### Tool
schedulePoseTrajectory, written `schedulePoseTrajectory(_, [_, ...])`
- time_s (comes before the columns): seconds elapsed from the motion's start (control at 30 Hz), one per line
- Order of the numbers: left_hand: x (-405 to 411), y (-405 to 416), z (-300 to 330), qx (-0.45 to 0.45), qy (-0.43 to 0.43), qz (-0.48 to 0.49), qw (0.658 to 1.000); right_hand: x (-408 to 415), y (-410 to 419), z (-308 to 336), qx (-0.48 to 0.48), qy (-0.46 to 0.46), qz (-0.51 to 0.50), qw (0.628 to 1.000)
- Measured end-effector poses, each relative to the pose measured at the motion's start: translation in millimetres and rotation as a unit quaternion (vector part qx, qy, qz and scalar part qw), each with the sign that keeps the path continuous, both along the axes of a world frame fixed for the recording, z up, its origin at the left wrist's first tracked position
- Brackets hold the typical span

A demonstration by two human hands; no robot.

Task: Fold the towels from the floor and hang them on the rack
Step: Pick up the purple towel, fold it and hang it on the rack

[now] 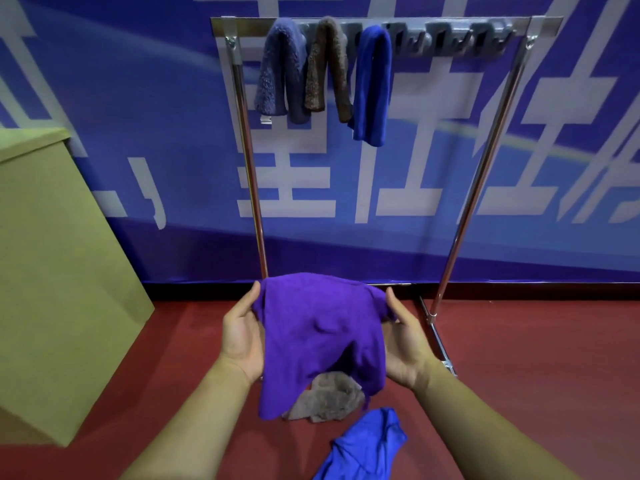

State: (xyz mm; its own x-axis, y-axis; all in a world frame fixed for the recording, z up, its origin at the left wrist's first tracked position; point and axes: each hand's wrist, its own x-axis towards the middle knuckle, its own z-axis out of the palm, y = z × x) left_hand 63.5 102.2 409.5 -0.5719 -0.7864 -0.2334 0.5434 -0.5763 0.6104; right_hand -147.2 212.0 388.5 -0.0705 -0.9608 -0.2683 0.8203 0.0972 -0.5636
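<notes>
I see my left hand [242, 332] and right hand [403, 344] gripping opposite edges of a purple cloth towel [322, 341], held in front of the chrome metal rack [372, 22]. Three folded towels hang on that rack. Below it, a grey-brown towel [329, 398] and a blue towel [363, 445] lie crumpled on the red floor [536, 358].

It looks like a practice room, not a home: a big blue banner [450, 237] with white signs covers the wall, above a red floor [536, 358], beside a cardboard box [52, 271].
</notes>
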Motion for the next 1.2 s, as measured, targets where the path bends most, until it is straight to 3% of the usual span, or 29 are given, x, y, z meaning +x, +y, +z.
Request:
schedulePoseTrajectory(0.17, [3.0, -1.5, -1.7, 0.006, -0.028, -0.030, 0.999, -10.8, 0.6, -8.3, -0.007, 0.040, 0.036, 0.999])
schedulePoseTrajectory(0.37, [1.3, -12.7, -11.1, -0.032, -0.069, 0.036, 0.996, -22.7, 1.4, -5.2, 0.065, 0.106, -0.002, 0.992])
schedulePoseTrajectory(0.6, [0.9, -19.9, -23.6, -0.040, -0.094, 0.090, 0.991, -55.5, -3.7, -20.2, 0.106, 0.057, -0.091, 0.988])
schedulePoseTrajectory(0.83, [-1.1, -28.8, -35.3, -0.079, -0.186, 0.177, 0.963, -61.1, -5.2, -14.9, 0.043, -0.027, -0.133, 0.990])
schedulePoseTrajectory(1.07, [4.4, -37.7, -38.8, -0.146, -0.257, 0.215, 0.931, -63.2, -2.5, -10.8, 0.040, 0.011, -0.152, 0.988])
schedulePoseTrajectory(1.2, [4.9, -34.9, -38.9, -0.187, -0.295, 0.198, 0.916, -60.3, -2.0, -5.6, 0.061, 0.133, -0.217, 0.965])
